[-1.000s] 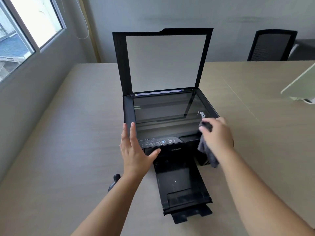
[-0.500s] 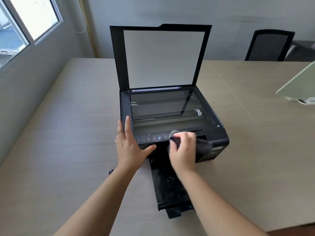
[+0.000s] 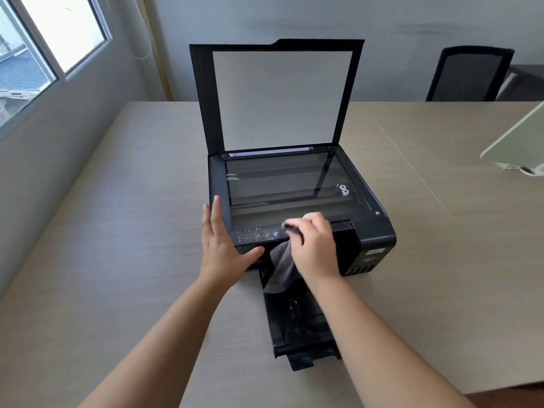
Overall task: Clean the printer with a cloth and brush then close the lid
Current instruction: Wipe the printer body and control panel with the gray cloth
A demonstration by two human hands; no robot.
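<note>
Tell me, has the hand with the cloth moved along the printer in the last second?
Yes. The right hand slid with the cloth leftward from the printer's right front corner to its control panel.

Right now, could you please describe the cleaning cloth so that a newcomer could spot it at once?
Find the black printer with its lid raised, on the beige table. At its front edge, the right hand grips the cloth. It is the only soft grey thing there, drooping over the output tray.
</note>
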